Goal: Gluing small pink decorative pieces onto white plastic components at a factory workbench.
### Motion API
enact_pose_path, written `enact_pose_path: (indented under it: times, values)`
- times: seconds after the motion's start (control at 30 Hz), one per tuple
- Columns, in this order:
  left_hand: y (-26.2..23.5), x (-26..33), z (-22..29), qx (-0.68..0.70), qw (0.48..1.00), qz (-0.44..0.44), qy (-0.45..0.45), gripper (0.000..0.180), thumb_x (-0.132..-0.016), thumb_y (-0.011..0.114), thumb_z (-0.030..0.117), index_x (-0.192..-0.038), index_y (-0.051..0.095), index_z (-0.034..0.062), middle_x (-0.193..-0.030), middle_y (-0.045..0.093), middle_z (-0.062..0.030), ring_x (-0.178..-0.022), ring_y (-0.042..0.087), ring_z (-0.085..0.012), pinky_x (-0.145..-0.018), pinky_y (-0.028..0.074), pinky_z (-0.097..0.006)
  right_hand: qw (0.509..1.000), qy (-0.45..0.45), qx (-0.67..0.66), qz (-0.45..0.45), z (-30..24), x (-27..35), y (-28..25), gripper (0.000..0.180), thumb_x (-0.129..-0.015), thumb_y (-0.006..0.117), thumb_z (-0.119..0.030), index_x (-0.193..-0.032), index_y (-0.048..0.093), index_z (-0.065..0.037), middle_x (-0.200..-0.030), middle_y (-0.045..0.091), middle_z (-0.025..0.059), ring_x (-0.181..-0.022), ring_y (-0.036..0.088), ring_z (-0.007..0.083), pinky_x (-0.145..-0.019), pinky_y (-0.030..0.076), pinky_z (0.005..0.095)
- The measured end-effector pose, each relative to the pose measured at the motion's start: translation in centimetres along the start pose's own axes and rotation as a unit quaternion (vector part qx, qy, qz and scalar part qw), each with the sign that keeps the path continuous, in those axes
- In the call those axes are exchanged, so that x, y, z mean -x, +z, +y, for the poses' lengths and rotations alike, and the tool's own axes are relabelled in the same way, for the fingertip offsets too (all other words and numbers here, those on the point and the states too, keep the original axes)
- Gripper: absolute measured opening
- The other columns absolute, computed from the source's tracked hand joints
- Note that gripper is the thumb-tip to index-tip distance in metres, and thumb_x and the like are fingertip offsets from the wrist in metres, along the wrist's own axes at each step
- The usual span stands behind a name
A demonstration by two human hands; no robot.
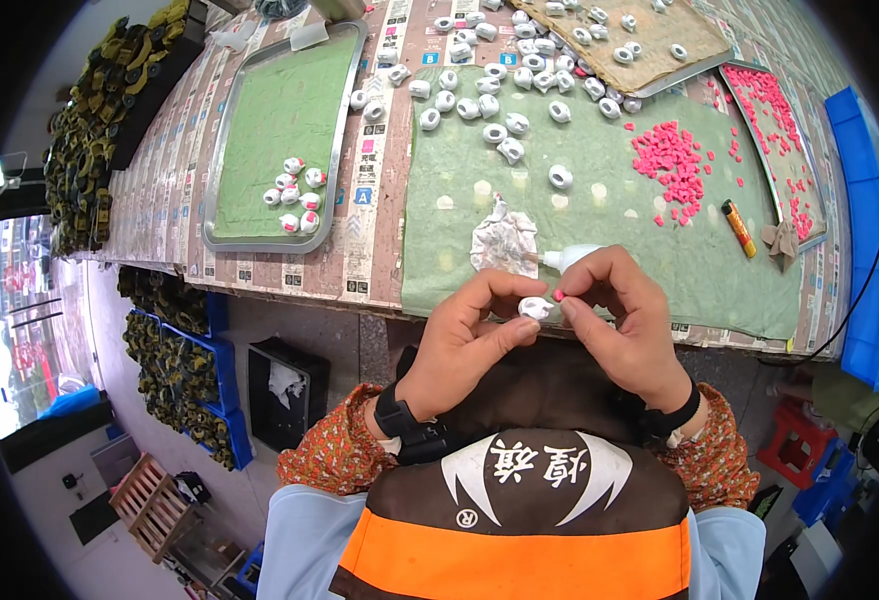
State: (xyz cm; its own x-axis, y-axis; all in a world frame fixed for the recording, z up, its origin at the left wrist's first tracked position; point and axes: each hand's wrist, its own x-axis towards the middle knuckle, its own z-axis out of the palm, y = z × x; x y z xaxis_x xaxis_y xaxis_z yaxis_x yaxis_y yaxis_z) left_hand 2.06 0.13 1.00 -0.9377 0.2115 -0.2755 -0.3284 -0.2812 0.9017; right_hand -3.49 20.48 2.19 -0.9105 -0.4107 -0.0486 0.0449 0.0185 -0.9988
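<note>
Near the table's front edge, my left hand (465, 345) pinches a small white moulded piece (534, 308) between thumb and fingertips. My right hand (628, 318) is closed in a pinch on a tiny pink piece (559, 296), held just beside the white one; whether the two touch, I cannot tell. Just beyond my hands lies a white squeeze bottle (572, 256), partly hidden by the right hand, its nozzle over a crumpled, stained paper (504, 243). A loose pile of pink pieces (668, 165) sits farther off to the right, and several white pieces (490, 105) with dark openings are scattered at the far side.
A metal tray (343, 130) on the left holds several white pieces with pink parts. Another tray (725, 55) stands at the far right, and a third (765, 165) carries pink pieces. A yellow tube (738, 228) lies near a brown scrap (782, 242). Blue bins (865, 235) flank the table.
</note>
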Motion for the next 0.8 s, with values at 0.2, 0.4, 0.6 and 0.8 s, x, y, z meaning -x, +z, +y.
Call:
enact_pose_path:
  times: [0.2, 0.4, 0.6, 0.8]
  values:
    - [-0.3, -0.2, -0.4, 0.015, 1.000, 0.018, 0.015, 0.034, -0.099, 0.066, 0.002, -0.132, 0.056, -0.0002, -0.118, 0.060, -0.0043, -0.105, 0.058, -0.0095, -0.092, 0.058, -0.026, 0.990, -0.074, 0.123, 0.004, -1.0, 0.6, 0.4, 0.015, -0.087, 0.068, 0.006, -0.099, 0.061, -0.001, -0.089, 0.064, 0.0093, -0.079, 0.065, 0.0201, -0.070, 0.052, 0.0318]
    - [-0.1, -0.3, -0.5, 0.023, 0.999, 0.013, 0.023, 0.033, -0.099, 0.066, 0.000, -0.130, 0.056, -0.0002, -0.117, 0.060, -0.0055, -0.107, 0.059, -0.0096, -0.093, 0.058, -0.025, 0.949, -0.205, 0.240, 0.006, -1.3, 0.3, 0.9, 0.025, -0.080, 0.073, 0.009, -0.099, 0.062, -0.002, -0.086, 0.061, 0.0138, -0.077, 0.062, 0.0344, -0.066, 0.050, 0.0406]
    - [-0.2, -0.3, -0.6, 0.023, 0.999, 0.008, 0.021, 0.033, -0.099, 0.066, 0.000, -0.130, 0.056, -0.0002, -0.116, 0.061, -0.0054, -0.109, 0.060, -0.0094, -0.093, 0.057, -0.025, 0.939, -0.226, 0.259, -0.003, -1.0, 0.0, 0.7, 0.026, -0.081, 0.073, 0.009, -0.101, 0.062, -0.002, -0.086, 0.061, 0.0131, -0.076, 0.061, 0.0338, -0.065, 0.049, 0.0414]
    - [-0.2, -0.2, -0.7, 0.021, 1.000, 0.014, 0.017, 0.032, -0.099, 0.067, 0.001, -0.130, 0.058, -0.0005, -0.116, 0.063, -0.0054, -0.106, 0.062, -0.0091, -0.091, 0.056, -0.023, 0.963, -0.165, 0.213, -0.014, -1.1, 0.1, 0.4, 0.021, -0.084, 0.074, 0.006, -0.101, 0.065, -0.002, -0.088, 0.063, 0.0119, -0.077, 0.064, 0.0286, -0.065, 0.050, 0.0374]
